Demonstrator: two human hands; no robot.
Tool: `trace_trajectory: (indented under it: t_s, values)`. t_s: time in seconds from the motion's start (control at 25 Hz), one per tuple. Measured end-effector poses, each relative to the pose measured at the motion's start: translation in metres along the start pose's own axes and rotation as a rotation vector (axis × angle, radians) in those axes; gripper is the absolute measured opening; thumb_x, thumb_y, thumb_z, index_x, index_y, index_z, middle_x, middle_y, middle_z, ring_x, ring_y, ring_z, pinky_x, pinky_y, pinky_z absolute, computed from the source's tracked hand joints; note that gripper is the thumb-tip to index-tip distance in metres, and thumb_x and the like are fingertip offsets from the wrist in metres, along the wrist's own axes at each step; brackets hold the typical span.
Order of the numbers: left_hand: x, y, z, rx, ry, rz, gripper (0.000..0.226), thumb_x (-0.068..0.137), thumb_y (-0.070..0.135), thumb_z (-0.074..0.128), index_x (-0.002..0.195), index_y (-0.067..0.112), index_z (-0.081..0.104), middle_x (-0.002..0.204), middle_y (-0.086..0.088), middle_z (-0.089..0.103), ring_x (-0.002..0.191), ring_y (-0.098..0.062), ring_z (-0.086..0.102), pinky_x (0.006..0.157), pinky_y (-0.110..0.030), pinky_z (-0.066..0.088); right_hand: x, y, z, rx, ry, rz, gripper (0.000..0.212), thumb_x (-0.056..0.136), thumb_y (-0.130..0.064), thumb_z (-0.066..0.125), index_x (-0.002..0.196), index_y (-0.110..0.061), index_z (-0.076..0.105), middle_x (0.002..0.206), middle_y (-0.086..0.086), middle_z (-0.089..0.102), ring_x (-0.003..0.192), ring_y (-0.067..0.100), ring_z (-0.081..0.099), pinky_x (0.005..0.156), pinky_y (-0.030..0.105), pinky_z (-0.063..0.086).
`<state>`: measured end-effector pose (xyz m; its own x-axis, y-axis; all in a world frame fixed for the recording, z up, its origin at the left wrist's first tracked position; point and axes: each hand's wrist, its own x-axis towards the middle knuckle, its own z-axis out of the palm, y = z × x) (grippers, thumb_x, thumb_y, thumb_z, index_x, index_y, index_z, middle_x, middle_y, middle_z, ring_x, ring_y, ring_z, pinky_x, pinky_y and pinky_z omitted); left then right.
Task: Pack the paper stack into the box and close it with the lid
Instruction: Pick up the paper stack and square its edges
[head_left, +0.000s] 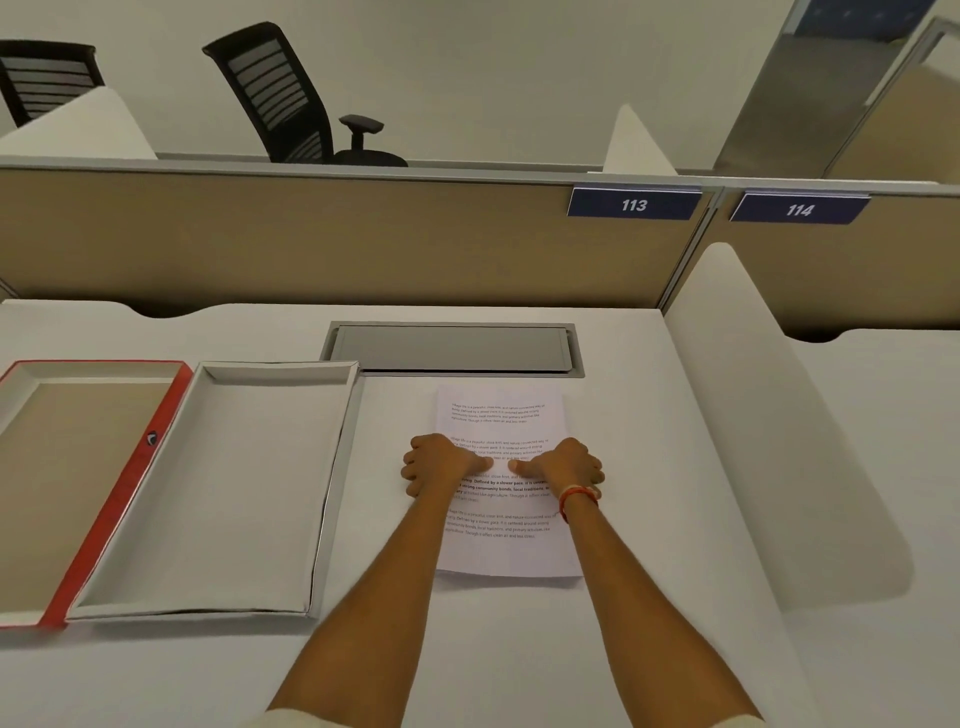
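A printed paper stack (501, 410) lies flat on the white desk, right of centre. My left hand (441, 465) grips its left edge and my right hand (569, 467) grips its right edge, thumbs pressed on top of the sheet. A red band circles my right wrist. The open white box (332, 467) sits just left of the paper, empty inside. Further left lies the red-edged lid (130, 478), upside down, with a brown inner face.
A grey metal cable hatch (452, 348) is set into the desk behind the paper. A white side divider (769, 441) rises on the right. A tan partition (311, 239) with number plates 113 and 114 closes the back.
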<state>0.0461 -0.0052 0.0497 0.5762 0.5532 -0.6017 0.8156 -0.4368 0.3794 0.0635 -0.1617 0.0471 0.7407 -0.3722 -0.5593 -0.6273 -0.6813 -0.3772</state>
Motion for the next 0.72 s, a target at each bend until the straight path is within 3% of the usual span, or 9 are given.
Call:
trace_trajectory:
  t_s: [0.2, 0.36, 0.48, 0.64, 0.72]
  values:
    - [0.008, -0.002, 0.003, 0.022, -0.053, 0.024, 0.082, 0.057, 0.055, 0.084, 0.119, 0.013, 0.05, 0.127, -0.012, 0.056, 0.117, -0.031, 0.05, 0.098, -0.044, 0.044, 0.001, 0.003, 0.007, 0.103, -0.024, -0.021, 0.078, 0.051, -0.055, 0.088, 0.106, -0.011, 0.056, 0.114, 0.013, 0.057, 0.108, 0.032, 0.056, 0.09, 0.043, 0.051]
    - [0.003, -0.006, 0.003, -0.019, 0.006, 0.078, 0.085, 0.059, 0.053, 0.085, 0.123, 0.01, 0.05, 0.131, -0.014, 0.051, 0.123, -0.031, 0.048, 0.1, -0.042, 0.044, 0.032, 0.018, 0.036, 0.241, -0.021, -0.109, 0.083, 0.038, -0.054, 0.089, 0.104, -0.01, 0.061, 0.104, 0.01, 0.069, 0.091, 0.032, 0.068, 0.079, 0.048, 0.059]
    - [-0.001, -0.011, 0.006, -0.132, 0.038, 0.214, 0.077, 0.059, 0.045, 0.087, 0.117, 0.008, 0.054, 0.12, -0.011, 0.06, 0.105, -0.028, 0.063, 0.08, -0.032, 0.054, 0.022, 0.018, 0.032, 0.299, -0.02, -0.102, 0.092, 0.034, -0.055, 0.087, 0.107, -0.009, 0.055, 0.105, 0.009, 0.067, 0.09, 0.031, 0.068, 0.08, 0.048, 0.059]
    - [-0.01, -0.014, 0.0, -0.222, 0.042, 0.226, 0.057, 0.064, 0.039, 0.087, 0.104, 0.01, 0.059, 0.109, -0.01, 0.07, 0.076, -0.019, 0.065, 0.05, -0.02, 0.043, -0.018, 0.006, 0.008, 0.303, -0.007, -0.108, 0.084, 0.053, -0.04, 0.091, 0.113, -0.007, 0.043, 0.109, 0.011, 0.062, 0.099, 0.032, 0.066, 0.086, 0.047, 0.056]
    - [-0.015, -0.014, -0.002, -0.254, 0.053, 0.237, 0.05, 0.065, 0.039, 0.086, 0.099, 0.011, 0.061, 0.105, -0.01, 0.072, 0.072, -0.019, 0.067, 0.047, -0.019, 0.041, -0.026, 0.003, 0.003, 0.29, 0.033, -0.132, 0.079, 0.057, -0.038, 0.09, 0.112, -0.009, 0.042, 0.112, 0.012, 0.064, 0.1, 0.032, 0.066, 0.086, 0.047, 0.057]
